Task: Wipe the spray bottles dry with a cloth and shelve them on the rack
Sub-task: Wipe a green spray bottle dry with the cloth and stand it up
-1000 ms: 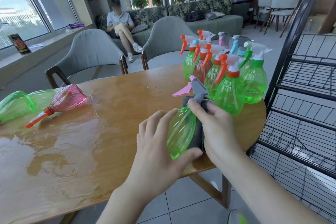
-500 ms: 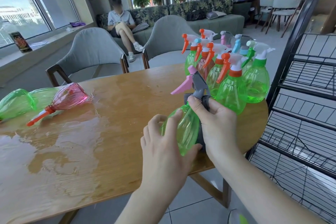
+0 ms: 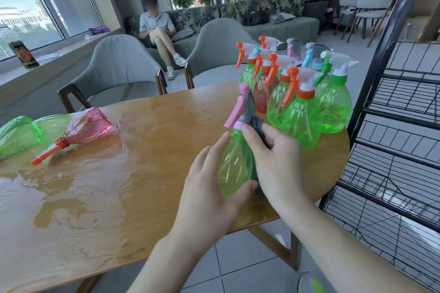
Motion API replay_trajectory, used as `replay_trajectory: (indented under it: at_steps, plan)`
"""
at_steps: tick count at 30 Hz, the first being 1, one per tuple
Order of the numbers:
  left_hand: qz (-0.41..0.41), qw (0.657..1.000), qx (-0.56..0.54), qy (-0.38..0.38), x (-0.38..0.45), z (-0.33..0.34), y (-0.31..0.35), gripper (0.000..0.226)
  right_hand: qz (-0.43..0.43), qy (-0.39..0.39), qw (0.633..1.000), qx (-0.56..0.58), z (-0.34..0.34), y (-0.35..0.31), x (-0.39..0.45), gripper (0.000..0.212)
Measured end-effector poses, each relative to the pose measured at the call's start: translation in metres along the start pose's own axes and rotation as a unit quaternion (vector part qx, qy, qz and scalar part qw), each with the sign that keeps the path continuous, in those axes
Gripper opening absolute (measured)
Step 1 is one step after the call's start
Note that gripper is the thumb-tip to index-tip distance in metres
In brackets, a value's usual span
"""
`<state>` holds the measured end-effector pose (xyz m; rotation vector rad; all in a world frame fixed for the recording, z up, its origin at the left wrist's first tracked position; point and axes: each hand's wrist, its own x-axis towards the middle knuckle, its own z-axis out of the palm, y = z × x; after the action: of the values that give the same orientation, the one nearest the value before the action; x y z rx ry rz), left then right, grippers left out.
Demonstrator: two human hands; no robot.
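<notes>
A green spray bottle (image 3: 234, 164) with a pink trigger head stands almost upright over the table's near right part. My left hand (image 3: 209, 188) grips its lower body from the left. My right hand (image 3: 273, 157) presses a dark grey cloth (image 3: 258, 126) against the bottle's right side and neck, fingers curled round both. Most of the cloth is hidden behind the bottle and my hand. Several more spray bottles (image 3: 302, 112) stand in a cluster at the table's right end. The black wire rack (image 3: 400, 140) stands right of the table.
The wooden table (image 3: 100, 188) is wet across its left and middle. A pink bottle (image 3: 81, 129) and a green bottle (image 3: 19, 135) lie on their sides at the left. Two grey chairs (image 3: 119, 66) stand behind the table. A person sits on the far sofa.
The held bottle has tilted up from lying slanted to nearly upright, its pink trigger rising. My left hand slid lower round the body while my right hand and the cloth moved up toward the neck.
</notes>
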<state>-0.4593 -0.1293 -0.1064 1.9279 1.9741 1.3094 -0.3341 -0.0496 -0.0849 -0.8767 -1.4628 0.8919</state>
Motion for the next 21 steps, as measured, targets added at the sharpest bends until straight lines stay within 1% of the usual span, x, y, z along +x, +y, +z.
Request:
replay_trajectory:
  at_steps: [2, 4, 5, 6, 7, 8, 10, 13, 15, 17, 18, 21]
  plan:
    - [-0.022, 0.999, -0.031, -0.006, 0.002, -0.005, -0.003, 0.088, 0.002, -0.057, 0.998, -0.002, -0.001, -0.009, -0.001, 0.04]
    - [-0.029, 0.998, -0.06, -0.009, 0.003, -0.01, -0.003, 0.087, 0.037, -0.092, 0.994, 0.052, -0.006, -0.016, 0.0, 0.036]
    - [-0.031, 0.997, -0.069, -0.013, 0.003, -0.012, -0.003, 0.087, 0.058, -0.103, 0.989, 0.087, -0.01, -0.019, 0.001, 0.043]
    - [-0.032, 0.996, -0.075, -0.018, 0.003, -0.013, -0.002, 0.087, 0.068, -0.122, 0.985, 0.104, -0.015, -0.02, 0.001, 0.054]
    - [-0.035, 0.996, -0.082, -0.023, 0.003, -0.014, -0.003, 0.087, 0.065, -0.14, 0.983, 0.103, -0.018, -0.018, 0.003, 0.057]
    - [-0.036, 0.995, -0.084, -0.029, 0.002, -0.015, -0.003, 0.087, 0.057, -0.146, 0.983, 0.093, -0.02, -0.013, 0.005, 0.049]
    - [-0.037, 0.995, -0.085, -0.041, 0.002, -0.016, -0.004, 0.087, 0.054, -0.128, 0.985, 0.101, -0.022, -0.002, 0.009, 0.03]
    - [-0.034, 0.995, -0.083, -0.044, 0.002, -0.016, -0.002, 0.089, 0.055, -0.073, 0.987, 0.133, -0.021, 0.002, 0.009, 0.029]
    - [-0.031, 0.996, -0.074, -0.046, 0.003, -0.016, -0.001, 0.09, 0.031, -0.048, 0.991, 0.119, -0.019, 0.0, 0.004, 0.03]
    - [-0.026, 0.996, -0.06, -0.052, 0.003, -0.016, -0.001, 0.09, -0.016, -0.005, 0.999, 0.035, -0.018, 0.004, 0.001, 0.024]
    - [-0.023, 0.997, -0.054, -0.055, 0.003, -0.016, -0.001, 0.09, -0.057, 0.015, 0.998, -0.019, -0.017, 0.006, 0.0, 0.02]
    - [-0.013, 0.997, -0.044, -0.065, 0.003, -0.017, -0.002, 0.092, -0.197, 0.046, 0.97, -0.135, -0.015, 0.01, 0.001, 0.021]
